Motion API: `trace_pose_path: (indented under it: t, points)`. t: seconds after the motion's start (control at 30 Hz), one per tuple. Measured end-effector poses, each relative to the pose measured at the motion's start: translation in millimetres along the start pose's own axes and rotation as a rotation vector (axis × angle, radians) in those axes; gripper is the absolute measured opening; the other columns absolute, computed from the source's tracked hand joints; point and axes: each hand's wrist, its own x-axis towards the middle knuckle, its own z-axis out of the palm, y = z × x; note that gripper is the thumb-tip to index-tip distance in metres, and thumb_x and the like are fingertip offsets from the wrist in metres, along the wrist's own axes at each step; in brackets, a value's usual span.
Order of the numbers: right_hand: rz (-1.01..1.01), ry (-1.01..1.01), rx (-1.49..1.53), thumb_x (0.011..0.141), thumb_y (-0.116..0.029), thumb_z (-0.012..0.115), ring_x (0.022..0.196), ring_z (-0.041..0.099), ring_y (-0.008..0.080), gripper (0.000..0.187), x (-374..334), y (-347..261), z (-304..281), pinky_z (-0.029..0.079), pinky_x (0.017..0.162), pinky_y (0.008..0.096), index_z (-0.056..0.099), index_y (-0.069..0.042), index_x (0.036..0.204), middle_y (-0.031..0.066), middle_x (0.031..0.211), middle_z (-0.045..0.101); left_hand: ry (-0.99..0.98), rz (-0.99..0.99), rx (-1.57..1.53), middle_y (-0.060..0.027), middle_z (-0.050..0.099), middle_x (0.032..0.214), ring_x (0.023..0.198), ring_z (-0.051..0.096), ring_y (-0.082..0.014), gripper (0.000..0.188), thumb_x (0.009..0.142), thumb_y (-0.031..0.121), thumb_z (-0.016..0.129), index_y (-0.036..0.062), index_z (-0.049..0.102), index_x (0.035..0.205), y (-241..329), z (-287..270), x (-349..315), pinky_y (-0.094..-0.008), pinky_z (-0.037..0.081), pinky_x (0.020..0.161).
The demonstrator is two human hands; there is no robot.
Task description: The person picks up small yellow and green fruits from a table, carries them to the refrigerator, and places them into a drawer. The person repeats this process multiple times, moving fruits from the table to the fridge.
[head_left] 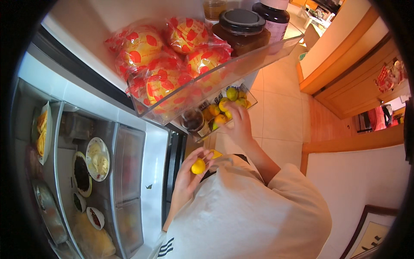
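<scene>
My left hand [186,176], in front of my shirt, has its fingers curled round a small yellow citrus fruit [198,166]. Just beyond those fingertips shows a flat yellow patch [216,153] whose kind I cannot make out. My right hand [239,127] reaches over the lower clear door bin [254,102], fingers stretched and thumb apart. Under its fingertips lie several small citrus fruits [214,110], orange, yellow and green; whether the hand touches one is hard to tell. A dark-lidded jar [192,119] stands at the left end of that bin.
Above, an upper door bin [224,77] holds several red-and-yellow wrapped round packages [140,49], a dark-lidded jar [241,32] and a dark bottle [276,19]. At left, fridge shelves carry a white plate of food [98,159], small bowls [95,218] and clear drawers [129,164].
</scene>
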Motion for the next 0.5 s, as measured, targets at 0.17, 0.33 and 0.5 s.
trace_pose_path:
  t: [0.17, 0.33, 0.5]
  points:
    - [-0.336, -0.349, 0.331, 0.068, -0.028, 0.080, 0.094, 0.061, 0.0282, 0.054, -38, -61, -18, 0.048, 0.082, 0.0390, 0.062, -0.009, 0.116, 0.0093, 0.113, 0.061, -0.003, -0.031, -0.093, -0.0124, 0.053, 0.128, 0.121, 0.051, -0.0270, 0.038, 0.098, 0.025, 0.046, 0.0037, 0.048, 0.129, -2, 8, 4, -0.0411, 0.044, 0.100]
    - [-0.057, -0.396, 0.563, 0.076, -0.018, 0.076, 0.087, 0.063, 0.0238, 0.045, -45, -54, -18, 0.049, 0.079, 0.0348, 0.061, -0.004, 0.116, 0.0094, 0.103, 0.064, -0.119, -0.118, -0.216, -0.0101, 0.051, 0.131, 0.121, 0.050, -0.0240, 0.043, 0.099, 0.035, 0.043, 0.0073, 0.045, 0.132, -5, 19, 7, -0.0408, 0.042, 0.100]
    - [0.385, -0.130, 0.590, 0.090, -0.011, 0.059, 0.081, 0.062, 0.0155, 0.028, -45, 1, -22, 0.049, 0.073, 0.0284, 0.059, 0.000, 0.115, 0.0103, 0.095, 0.065, -0.178, -0.145, 0.036, -0.0202, 0.038, 0.143, 0.131, 0.039, -0.0315, 0.061, 0.097, 0.044, 0.044, 0.0040, 0.032, 0.141, -9, 28, 7, -0.0481, 0.038, 0.105]
